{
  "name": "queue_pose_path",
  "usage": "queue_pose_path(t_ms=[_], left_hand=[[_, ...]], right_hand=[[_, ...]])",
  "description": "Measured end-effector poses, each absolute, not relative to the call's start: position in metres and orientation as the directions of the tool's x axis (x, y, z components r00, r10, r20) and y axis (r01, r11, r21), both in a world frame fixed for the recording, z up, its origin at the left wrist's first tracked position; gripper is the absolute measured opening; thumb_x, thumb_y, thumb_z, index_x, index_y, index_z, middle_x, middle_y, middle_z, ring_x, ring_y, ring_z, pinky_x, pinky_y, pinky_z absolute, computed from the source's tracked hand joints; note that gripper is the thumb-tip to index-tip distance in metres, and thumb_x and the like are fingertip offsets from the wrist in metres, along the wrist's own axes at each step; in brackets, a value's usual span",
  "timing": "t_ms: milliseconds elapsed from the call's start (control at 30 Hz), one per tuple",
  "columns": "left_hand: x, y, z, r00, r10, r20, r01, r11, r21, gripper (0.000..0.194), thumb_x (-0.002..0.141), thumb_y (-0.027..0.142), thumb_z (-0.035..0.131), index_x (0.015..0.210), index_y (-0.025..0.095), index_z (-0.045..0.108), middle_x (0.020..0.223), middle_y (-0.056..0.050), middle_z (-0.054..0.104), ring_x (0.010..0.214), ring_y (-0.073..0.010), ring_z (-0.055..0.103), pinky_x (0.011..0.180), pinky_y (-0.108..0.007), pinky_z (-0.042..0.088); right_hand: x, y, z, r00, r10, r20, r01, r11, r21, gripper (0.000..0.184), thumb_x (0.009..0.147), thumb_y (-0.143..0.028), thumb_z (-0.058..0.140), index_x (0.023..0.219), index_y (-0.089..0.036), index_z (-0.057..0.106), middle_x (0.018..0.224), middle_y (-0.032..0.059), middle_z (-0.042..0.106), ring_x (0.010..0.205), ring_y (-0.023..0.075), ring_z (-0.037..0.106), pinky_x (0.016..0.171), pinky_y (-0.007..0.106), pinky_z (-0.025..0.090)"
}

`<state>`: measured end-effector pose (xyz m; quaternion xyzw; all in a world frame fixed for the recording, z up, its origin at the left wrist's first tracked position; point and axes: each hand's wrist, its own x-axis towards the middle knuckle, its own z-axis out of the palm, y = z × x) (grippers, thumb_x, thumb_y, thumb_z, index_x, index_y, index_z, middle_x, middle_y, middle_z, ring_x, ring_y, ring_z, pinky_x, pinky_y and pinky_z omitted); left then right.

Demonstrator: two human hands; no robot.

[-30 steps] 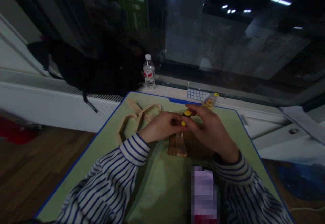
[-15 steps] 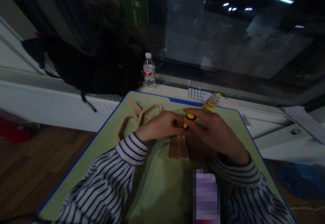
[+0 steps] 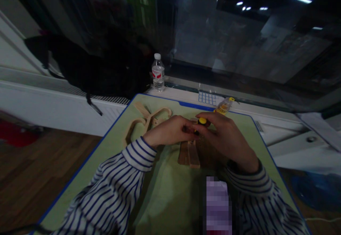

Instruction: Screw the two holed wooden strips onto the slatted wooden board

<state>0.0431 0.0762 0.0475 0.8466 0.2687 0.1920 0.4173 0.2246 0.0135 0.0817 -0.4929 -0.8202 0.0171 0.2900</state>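
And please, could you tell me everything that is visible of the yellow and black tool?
The yellow and black tool has a rounded yellow top with black beneath, and looks like plastic. It tilts, top toward the picture's right, in the grip of the right hand. The left hand is close to its lower end, near the wooden strip. That end is mostly hidden, so whether it touches the wood cannot be told.
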Motion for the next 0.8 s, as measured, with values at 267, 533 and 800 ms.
queue_pose_path(t_ms=[267, 533, 800], left_hand=[[0.045, 0.075, 0.049, 0.746, 0.658, 0.1, 0.318, -0.484, 0.815, 0.019, 0.078, 0.03, 0.063, 0.088, 0.018, 0.073, 0.07, 0.002, 0.068, 0.065, -0.0125, 0.058, 0.063, -0.022, 0.043], [0.043, 0.077, 0.053, 0.764, 0.641, 0.074, 0.378, -0.538, 0.753, 0.022, 0.079, 0.034, 0.061, 0.081, 0.015, 0.071, 0.067, 0.002, 0.065, 0.063, -0.0123, 0.055, 0.06, -0.021, 0.04], [0.044, 0.076, 0.054, 0.759, 0.646, 0.08, 0.395, -0.555, 0.732, 0.026, 0.078, 0.042, 0.065, 0.081, 0.016, 0.069, 0.07, 0.002, 0.064, 0.064, -0.0121, 0.054, 0.058, -0.022, 0.036]], right_hand=[[0.226, 0.013, 0.08, -0.333, 0.819, 0.467, 0.802, 0.506, -0.317, 0.026, 0.089, -0.036, 0.058, 0.107, -0.018, 0.063, 0.096, 0.0077, 0.072, 0.088, 0.0215, 0.067, 0.078, 0.037, 0.053], [0.231, 0.004, 0.083, -0.379, 0.805, 0.457, 0.734, 0.562, -0.38, 0.037, 0.089, -0.022, 0.055, 0.125, -0.016, 0.056, 0.119, 0.0085, 0.067, 0.108, 0.019, 0.062, 0.095, 0.036, 0.048], [0.227, 0.006, 0.086, -0.38, 0.798, 0.469, 0.732, 0.569, -0.375, 0.029, 0.09, -0.02, 0.053, 0.118, -0.015, 0.061, 0.113, 0.0078, 0.07, 0.103, 0.0177, 0.063, 0.093, 0.034, 0.049]])
